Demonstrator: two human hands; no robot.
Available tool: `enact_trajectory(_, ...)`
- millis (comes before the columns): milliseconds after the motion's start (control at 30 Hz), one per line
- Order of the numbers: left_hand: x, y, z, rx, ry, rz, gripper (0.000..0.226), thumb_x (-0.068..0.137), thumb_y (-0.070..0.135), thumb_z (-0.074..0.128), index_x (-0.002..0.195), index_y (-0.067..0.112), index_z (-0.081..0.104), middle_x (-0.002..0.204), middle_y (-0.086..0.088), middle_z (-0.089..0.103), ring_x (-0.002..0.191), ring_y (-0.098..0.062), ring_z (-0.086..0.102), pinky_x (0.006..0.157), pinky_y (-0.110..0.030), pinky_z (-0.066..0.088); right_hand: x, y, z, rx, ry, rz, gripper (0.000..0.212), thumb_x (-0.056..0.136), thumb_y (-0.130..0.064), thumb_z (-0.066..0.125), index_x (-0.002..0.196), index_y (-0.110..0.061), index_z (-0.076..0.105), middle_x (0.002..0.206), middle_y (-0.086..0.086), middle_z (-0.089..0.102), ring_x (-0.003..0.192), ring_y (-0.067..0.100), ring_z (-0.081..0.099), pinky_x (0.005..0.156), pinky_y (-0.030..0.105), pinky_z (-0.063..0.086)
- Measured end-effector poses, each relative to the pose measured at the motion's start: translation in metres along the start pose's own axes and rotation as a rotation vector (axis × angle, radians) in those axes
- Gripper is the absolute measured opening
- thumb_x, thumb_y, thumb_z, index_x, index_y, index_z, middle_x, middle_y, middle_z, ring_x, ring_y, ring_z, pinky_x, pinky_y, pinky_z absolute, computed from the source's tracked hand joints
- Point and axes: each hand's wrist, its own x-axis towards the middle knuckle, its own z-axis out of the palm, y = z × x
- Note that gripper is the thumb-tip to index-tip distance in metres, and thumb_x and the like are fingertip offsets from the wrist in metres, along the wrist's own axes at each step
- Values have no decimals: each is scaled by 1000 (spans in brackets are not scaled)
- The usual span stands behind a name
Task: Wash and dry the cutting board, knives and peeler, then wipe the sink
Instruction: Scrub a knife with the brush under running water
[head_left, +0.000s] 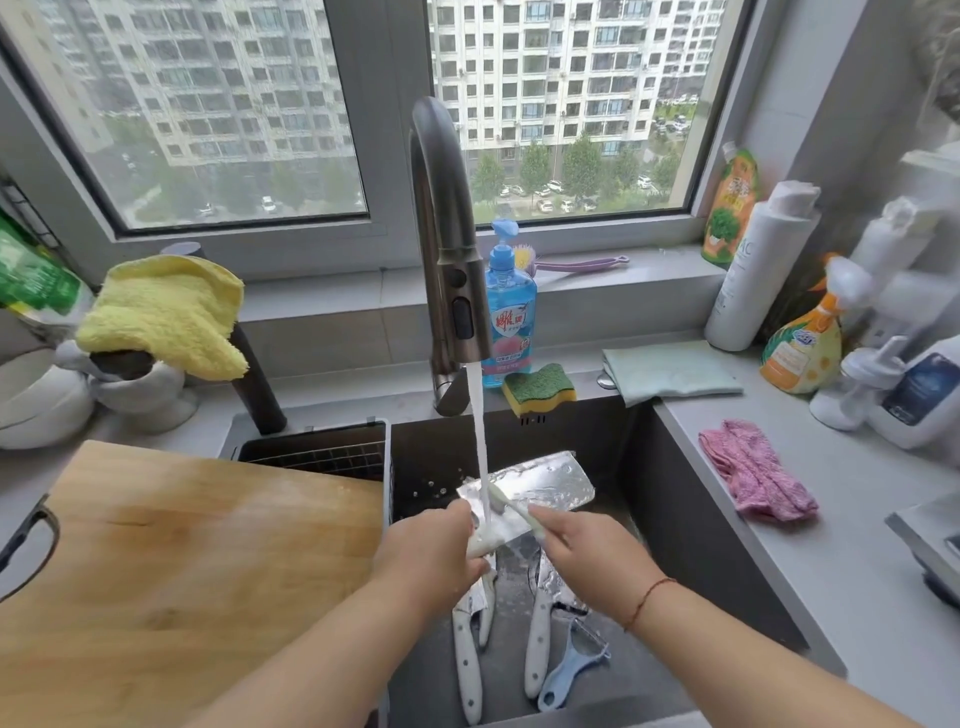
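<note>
Over the dark sink (691, 519), my left hand (431, 556) grips the white handle of a cleaver (540, 480). Its wet blade lies flat under the running water (480, 441). My right hand (582, 558) pinches a thin white brush-like stick (511, 506) whose tip lies on the blade by the stream. On the sink floor below my hands lie two white-handled knives (467, 670) (536, 649) and a blue peeler (569, 670). The wooden cutting board (182, 571) rests at the left, partly over the sink.
The faucet (447, 234) arches over the sink's middle. A sponge (540, 389) and a blue soap bottle (508, 312) sit behind the sink. On the right counter lie a pink cloth (753, 475) and a green cloth (670, 371), with bottles behind them. A yellow cloth (166, 312) hangs at left above a drain basket (322, 452).
</note>
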Motion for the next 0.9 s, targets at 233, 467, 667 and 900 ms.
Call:
enact_trajectory(233, 2, 0, -4, 33, -7, 17, 32, 89, 45, 58, 109, 21, 48, 99, 2, 63, 89, -22, 61, 66, -30, 42, 23, 45, -21, -118, 93, 270, 37, 99, -24, 35, 130, -29, 54, 110, 5, 68, 96, 26, 63, 78, 34, 51)
enact_trajectory(467, 7, -2, -5, -29, -16, -5, 34, 88, 45, 60, 112, 23, 50, 102, 4, 63, 91, -19, 60, 69, -30, 45, 14, 26, -9, -68, 66, 109, 24, 98, -29, 37, 108, -27, 58, 77, -1, 62, 73, 23, 59, 56, 32, 41)
enact_trajectory(667, 10, -3, -6, -44, -30, -16, 38, 87, 48, 62, 112, 22, 51, 102, 3, 63, 91, -20, 61, 75, -32, 51, -6, 16, 3, -22, 20, 35, 24, 99, -31, 35, 111, -39, 54, 77, -3, 64, 69, 15, 58, 61, 34, 46)
enact_trajectory(900, 6, -6, -3, -40, -34, -34, 36, 86, 47, 62, 111, 23, 51, 101, 4, 63, 90, -20, 59, 66, -29, 42, 1, 30, 3, -92, 89, 120, 30, 99, -31, 35, 121, -33, 56, 79, -5, 62, 75, 17, 58, 58, 32, 39)
